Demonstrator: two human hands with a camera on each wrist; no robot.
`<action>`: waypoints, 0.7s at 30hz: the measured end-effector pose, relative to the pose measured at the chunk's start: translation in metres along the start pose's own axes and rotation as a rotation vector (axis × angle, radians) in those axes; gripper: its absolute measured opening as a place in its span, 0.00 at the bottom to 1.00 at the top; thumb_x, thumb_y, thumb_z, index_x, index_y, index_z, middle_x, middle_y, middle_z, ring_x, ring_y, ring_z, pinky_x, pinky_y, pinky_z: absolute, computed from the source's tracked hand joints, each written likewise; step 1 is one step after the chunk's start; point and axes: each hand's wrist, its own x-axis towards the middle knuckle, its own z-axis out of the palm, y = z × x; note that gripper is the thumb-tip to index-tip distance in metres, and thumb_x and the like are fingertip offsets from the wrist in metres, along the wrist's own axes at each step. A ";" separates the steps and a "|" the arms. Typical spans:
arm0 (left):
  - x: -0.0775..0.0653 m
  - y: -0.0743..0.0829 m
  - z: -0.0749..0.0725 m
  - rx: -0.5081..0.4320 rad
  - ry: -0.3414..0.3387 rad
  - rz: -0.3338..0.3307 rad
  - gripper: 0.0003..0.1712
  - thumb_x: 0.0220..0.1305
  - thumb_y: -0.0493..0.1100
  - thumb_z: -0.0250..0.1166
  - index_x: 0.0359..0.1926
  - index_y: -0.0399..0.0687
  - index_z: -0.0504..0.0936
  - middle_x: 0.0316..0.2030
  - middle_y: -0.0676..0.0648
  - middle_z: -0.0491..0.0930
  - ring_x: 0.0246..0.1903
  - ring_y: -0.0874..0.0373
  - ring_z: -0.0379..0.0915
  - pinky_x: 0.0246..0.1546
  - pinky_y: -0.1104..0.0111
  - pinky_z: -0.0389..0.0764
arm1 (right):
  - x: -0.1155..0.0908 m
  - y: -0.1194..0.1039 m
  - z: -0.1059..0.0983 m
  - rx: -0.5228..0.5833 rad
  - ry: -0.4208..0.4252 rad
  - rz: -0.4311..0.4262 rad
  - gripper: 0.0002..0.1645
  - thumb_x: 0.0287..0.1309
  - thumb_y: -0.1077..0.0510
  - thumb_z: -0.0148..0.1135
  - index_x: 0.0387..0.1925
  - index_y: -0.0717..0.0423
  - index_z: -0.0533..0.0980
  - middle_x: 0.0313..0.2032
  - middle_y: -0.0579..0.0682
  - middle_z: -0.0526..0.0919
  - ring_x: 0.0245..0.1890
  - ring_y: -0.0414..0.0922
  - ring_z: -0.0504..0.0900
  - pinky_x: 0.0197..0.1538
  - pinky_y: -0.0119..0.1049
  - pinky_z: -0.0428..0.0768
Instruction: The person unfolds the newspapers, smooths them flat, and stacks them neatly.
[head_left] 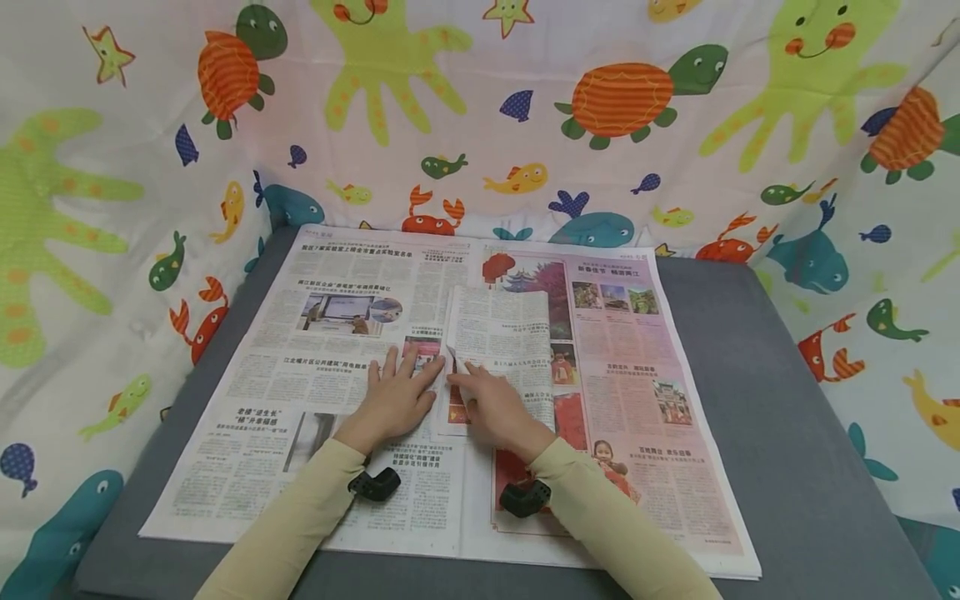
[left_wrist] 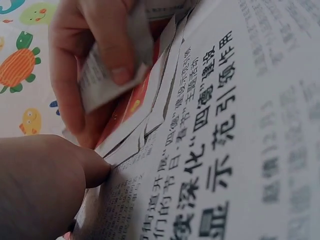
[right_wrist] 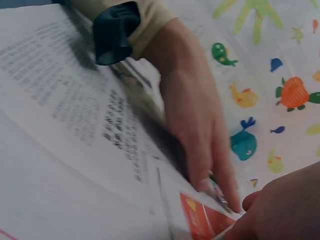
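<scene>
A smaller folded piece of newspaper (head_left: 501, 321) lies over the middle fold of a large open newspaper (head_left: 360, 500). My left hand (head_left: 397, 402) rests on the paper with its fingers spread, the fingertips at the left edge of the smaller piece. From the right, my right hand (head_left: 501, 410) pinches a raised flap (left_wrist: 102, 82) of that piece between thumb and fingers. The lifted flap bares a red printed patch (left_wrist: 137, 100) beneath it. In the right wrist view the left hand (right_wrist: 192, 115) reaches down beside the red print.
The newspaper lies on a grey table (head_left: 780, 433). A white cloth (head_left: 480, 167) printed with sea animals hangs behind and at both sides. Each wrist wears a black device, such as the one on the left wrist (head_left: 375, 484).
</scene>
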 end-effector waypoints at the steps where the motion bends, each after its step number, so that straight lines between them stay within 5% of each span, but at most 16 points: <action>1: 0.000 0.000 0.001 -0.004 -0.004 -0.003 0.32 0.77 0.52 0.53 0.79 0.61 0.61 0.81 0.33 0.45 0.79 0.26 0.33 0.71 0.27 0.41 | 0.000 0.002 -0.003 0.016 0.016 -0.005 0.25 0.71 0.68 0.52 0.66 0.55 0.76 0.67 0.61 0.77 0.67 0.60 0.77 0.65 0.59 0.77; 5: 0.001 -0.002 0.004 -0.016 -0.019 -0.009 0.31 0.77 0.52 0.52 0.78 0.62 0.63 0.81 0.33 0.45 0.79 0.26 0.33 0.71 0.27 0.40 | -0.004 0.007 -0.020 0.079 0.080 0.033 0.24 0.72 0.67 0.53 0.66 0.57 0.76 0.64 0.56 0.81 0.63 0.52 0.81 0.59 0.47 0.82; 8: 0.001 -0.004 0.007 -0.025 -0.011 -0.006 0.31 0.77 0.52 0.52 0.78 0.59 0.63 0.81 0.33 0.45 0.79 0.26 0.33 0.71 0.27 0.40 | -0.011 0.010 -0.037 0.137 0.146 0.104 0.28 0.68 0.69 0.55 0.67 0.53 0.76 0.65 0.56 0.80 0.48 0.50 0.86 0.46 0.43 0.83; 11: 0.000 -0.007 0.010 -0.025 0.005 -0.007 0.32 0.77 0.52 0.51 0.78 0.59 0.62 0.81 0.34 0.45 0.79 0.27 0.33 0.71 0.27 0.40 | -0.020 0.015 -0.055 0.223 0.190 0.155 0.32 0.65 0.69 0.54 0.69 0.50 0.74 0.42 0.61 0.87 0.22 0.44 0.73 0.27 0.36 0.72; 14: 0.000 -0.009 0.012 -0.028 0.019 -0.016 0.32 0.77 0.52 0.52 0.78 0.59 0.62 0.81 0.35 0.45 0.79 0.27 0.32 0.72 0.27 0.40 | -0.031 0.021 -0.073 0.316 0.227 0.175 0.33 0.66 0.69 0.53 0.71 0.50 0.73 0.18 0.54 0.71 0.12 0.40 0.57 0.20 0.31 0.62; 16: 0.000 -0.010 0.012 -0.022 0.024 -0.020 0.32 0.77 0.52 0.52 0.79 0.59 0.62 0.81 0.35 0.45 0.79 0.27 0.33 0.71 0.27 0.40 | -0.038 0.027 -0.083 0.368 0.273 0.190 0.32 0.67 0.69 0.53 0.71 0.52 0.72 0.24 0.55 0.77 0.17 0.41 0.67 0.23 0.30 0.67; 18: -0.001 -0.009 0.012 -0.026 0.027 -0.015 0.32 0.77 0.52 0.51 0.79 0.59 0.62 0.81 0.35 0.45 0.79 0.27 0.33 0.71 0.27 0.40 | -0.047 0.035 -0.093 0.423 0.336 0.201 0.32 0.67 0.70 0.53 0.71 0.55 0.72 0.42 0.62 0.86 0.27 0.42 0.76 0.28 0.27 0.72; 21: -0.001 -0.008 0.011 -0.029 0.029 -0.004 0.32 0.78 0.52 0.51 0.79 0.59 0.62 0.81 0.35 0.44 0.79 0.27 0.32 0.71 0.26 0.40 | -0.061 0.050 -0.103 0.540 0.449 0.239 0.32 0.65 0.74 0.53 0.70 0.60 0.71 0.68 0.62 0.75 0.46 0.40 0.79 0.41 0.23 0.78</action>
